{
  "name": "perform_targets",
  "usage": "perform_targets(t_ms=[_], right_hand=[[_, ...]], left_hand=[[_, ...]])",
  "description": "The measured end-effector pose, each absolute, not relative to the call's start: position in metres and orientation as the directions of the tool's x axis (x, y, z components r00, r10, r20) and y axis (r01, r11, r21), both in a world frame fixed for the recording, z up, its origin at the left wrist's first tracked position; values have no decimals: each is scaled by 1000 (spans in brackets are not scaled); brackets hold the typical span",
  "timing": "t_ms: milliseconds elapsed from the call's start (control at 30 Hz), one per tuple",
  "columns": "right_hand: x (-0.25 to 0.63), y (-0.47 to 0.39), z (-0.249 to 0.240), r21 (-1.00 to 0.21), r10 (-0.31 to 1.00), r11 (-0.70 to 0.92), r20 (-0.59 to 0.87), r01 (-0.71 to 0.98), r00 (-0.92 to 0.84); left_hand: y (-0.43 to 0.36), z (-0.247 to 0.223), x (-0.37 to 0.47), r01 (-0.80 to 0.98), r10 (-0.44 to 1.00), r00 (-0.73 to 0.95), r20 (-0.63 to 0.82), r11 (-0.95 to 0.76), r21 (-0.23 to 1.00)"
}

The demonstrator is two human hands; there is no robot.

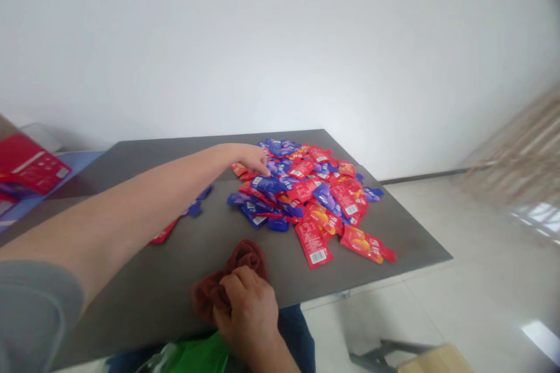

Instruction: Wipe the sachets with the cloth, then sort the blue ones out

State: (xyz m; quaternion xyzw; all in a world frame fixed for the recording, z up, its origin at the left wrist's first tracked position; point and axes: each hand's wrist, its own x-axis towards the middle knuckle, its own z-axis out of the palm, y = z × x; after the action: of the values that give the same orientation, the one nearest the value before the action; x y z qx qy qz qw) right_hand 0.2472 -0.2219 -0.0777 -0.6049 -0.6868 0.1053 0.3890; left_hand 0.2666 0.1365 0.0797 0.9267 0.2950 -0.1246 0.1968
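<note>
A heap of red and blue packets [306, 180] lies on the grey table [175, 280]. My left hand [254, 158] reaches across to the heap's back left side, fingers curled down at the packets; whatever it pinches is hidden. Near the front edge, my right hand [251, 309] grips a bunched brown cloth [249, 253] that rests on the tabletop. Partly behind my left forearm are a red packet [164, 233] and some blue packets [195, 205], apart from the heap.
A red box [32, 166] stands at the far left. Something green [196, 354] is below the front edge. A wooden stool seat [435, 361] shows at the bottom right. The white wall [280, 41] rises behind the table.
</note>
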Motion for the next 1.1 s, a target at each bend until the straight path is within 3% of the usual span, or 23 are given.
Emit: perform_targets(t_ms=[200,367,433,567,767,1100], right_hand=[[253,-224,-71,-634,914,270,405,725,14],[257,-226,-73,-651,919,279,395,706,0],[258,-226,-75,-647,921,278,389,710,-6],[260,-226,-77,-612,915,287,402,737,-23],[261,-226,-74,-620,921,278,389,734,-21],[257,-225,-70,-615,913,281,407,736,-9]], left_hand=[[129,83,73,856,719,512,-470,-470,214],[82,43,-57,942,757,333,-563,-235,241],[65,28,-84,933,749,343,-566,-205,295],[45,20,-89,900,736,418,-533,-256,353],[33,28,-40,897,712,442,-545,-356,262],[40,44,-9,850,610,513,-604,-458,260]])
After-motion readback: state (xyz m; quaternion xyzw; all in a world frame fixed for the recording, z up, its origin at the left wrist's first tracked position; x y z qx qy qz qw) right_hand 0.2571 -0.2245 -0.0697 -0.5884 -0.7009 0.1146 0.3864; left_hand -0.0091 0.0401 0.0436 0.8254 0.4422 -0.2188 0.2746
